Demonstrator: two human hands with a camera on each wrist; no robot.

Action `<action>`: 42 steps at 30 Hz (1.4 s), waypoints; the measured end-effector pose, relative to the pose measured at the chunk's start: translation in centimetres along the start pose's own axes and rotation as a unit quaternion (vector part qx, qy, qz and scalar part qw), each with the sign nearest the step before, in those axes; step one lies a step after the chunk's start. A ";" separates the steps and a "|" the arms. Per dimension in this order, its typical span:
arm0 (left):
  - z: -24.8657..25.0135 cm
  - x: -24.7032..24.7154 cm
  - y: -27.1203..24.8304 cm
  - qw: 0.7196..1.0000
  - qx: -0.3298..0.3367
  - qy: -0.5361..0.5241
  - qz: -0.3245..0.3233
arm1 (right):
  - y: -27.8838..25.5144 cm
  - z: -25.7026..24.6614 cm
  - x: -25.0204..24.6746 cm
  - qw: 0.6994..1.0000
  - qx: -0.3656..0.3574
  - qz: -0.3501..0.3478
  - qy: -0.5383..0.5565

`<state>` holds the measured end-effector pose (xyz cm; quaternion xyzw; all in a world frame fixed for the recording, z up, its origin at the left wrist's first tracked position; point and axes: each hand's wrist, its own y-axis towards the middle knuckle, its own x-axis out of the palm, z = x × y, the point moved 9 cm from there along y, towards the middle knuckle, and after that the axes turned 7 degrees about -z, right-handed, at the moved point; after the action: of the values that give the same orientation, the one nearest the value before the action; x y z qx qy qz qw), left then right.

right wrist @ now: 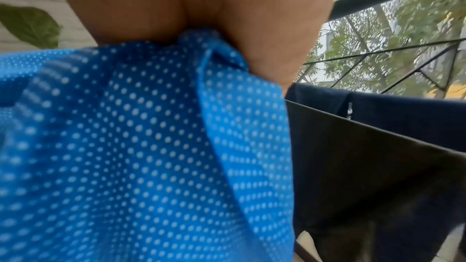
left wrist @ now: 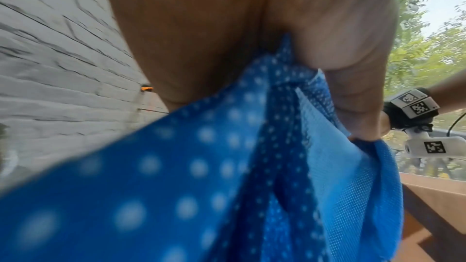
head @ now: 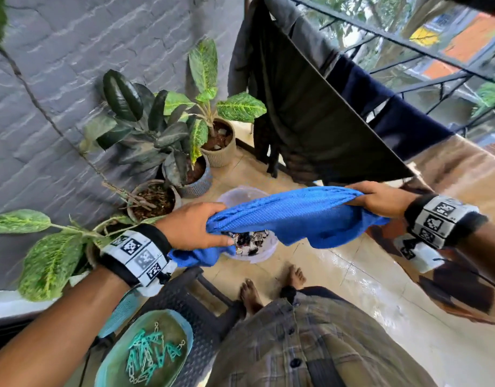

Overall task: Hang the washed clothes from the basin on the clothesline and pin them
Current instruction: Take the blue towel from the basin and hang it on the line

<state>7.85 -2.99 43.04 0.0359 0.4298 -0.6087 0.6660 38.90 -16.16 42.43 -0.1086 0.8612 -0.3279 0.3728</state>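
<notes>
- The blue cloth (head: 294,216) is stretched between both hands in the middle of the head view, its long axis running left to right and tilting up slightly toward the right.
- The left hand (head: 193,226) grips the cloth's left end, fingers (head: 212,243) curled under the bunched fabric with the thumb over the top; the left wrist view shows the dotted mesh pinched deep in the fold of the hand.
- The right hand (head: 380,201) grips the right end, fingers closed over a gathered edge; the right wrist view shows the fabric wedged between thumb and palm.
- The clothesline (head: 349,106) runs diagonally from the upper middle of the frame down toward the right, above and beyond the cloth. It already carries a black garment (head: 310,127) and a navy one (head: 386,107).
- The right hand is the nearer to the line, close below the black garment's lower corner; the left hand is well apart from it. The free stretch of line looks to lie lower right, though a brown patterned cloth (head: 453,174) may occupy it; that is unclear.
- The basin (head: 266,254) sits on the floor directly under the cloth, with dark and patterned clothes inside, so more remains to hang.
- A teal tray (head: 185,325) at the lower left holds green pegs (head: 150,356), nearest the left hand.
</notes>
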 end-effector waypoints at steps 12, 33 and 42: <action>10.7 11.7 7.8 0.976 0.051 0.063 -0.200 | -15.3 14.8 9.2 0.991 0.113 -0.024 0.067; 44.3 33.6 12.0 0.918 0.220 0.133 -0.301 | -53.0 39.5 28.7 0.784 0.248 0.430 0.372; 53.7 43.4 13.1 0.884 0.283 0.165 -0.334 | -64.6 46.1 36.7 0.715 0.451 0.408 0.344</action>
<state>42.48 -64.14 43.73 0.1773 0.3298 -0.8758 0.3046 42.46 -103.48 39.83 0.5545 0.6408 -0.5084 0.1529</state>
